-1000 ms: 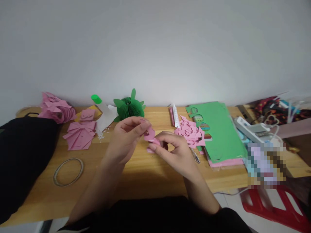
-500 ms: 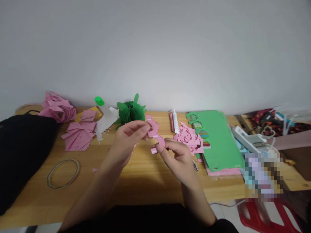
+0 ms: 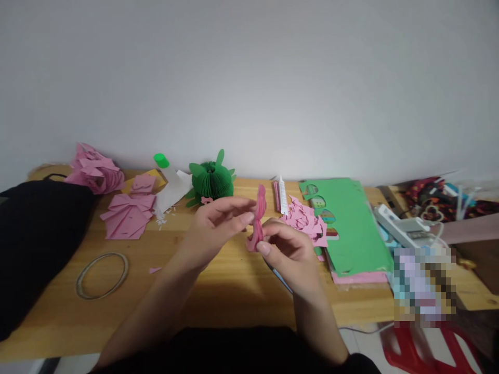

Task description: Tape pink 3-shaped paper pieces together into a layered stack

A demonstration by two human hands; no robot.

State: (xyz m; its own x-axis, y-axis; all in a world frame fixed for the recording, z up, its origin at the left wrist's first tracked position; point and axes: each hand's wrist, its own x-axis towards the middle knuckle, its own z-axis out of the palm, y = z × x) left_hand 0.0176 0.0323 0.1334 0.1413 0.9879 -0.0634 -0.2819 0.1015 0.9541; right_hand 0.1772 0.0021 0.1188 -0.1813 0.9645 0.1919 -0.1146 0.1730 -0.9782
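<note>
A wavy pink paper stack (image 3: 261, 201) is up in front of me, seen nearly edge-on so that its thin layers show. My right hand (image 3: 290, 252) pinches its lower part between thumb and fingers. From the other side, my left hand (image 3: 222, 224) has its thumb and fingertips closed at the stack's middle left edge. Behind my left hand stands a green folded-paper ball (image 3: 212, 182) with leaf-shaped pieces. To the right of the stack lie pink paper scraps (image 3: 302, 215) and a white glue tube (image 3: 282, 196).
Green paper sheets (image 3: 354, 228) lie on the wooden table (image 3: 234, 306) at right, beside a white power strip (image 3: 397, 223). At left are a ring of tape (image 3: 102, 276), folded pink papers (image 3: 128, 218), a green-capped bottle (image 3: 160, 161) and a black bag (image 3: 39, 244).
The pink paper stack has turned from face-on, with white strips showing, to nearly edge-on. Both hands have shifted slightly to the right.
</note>
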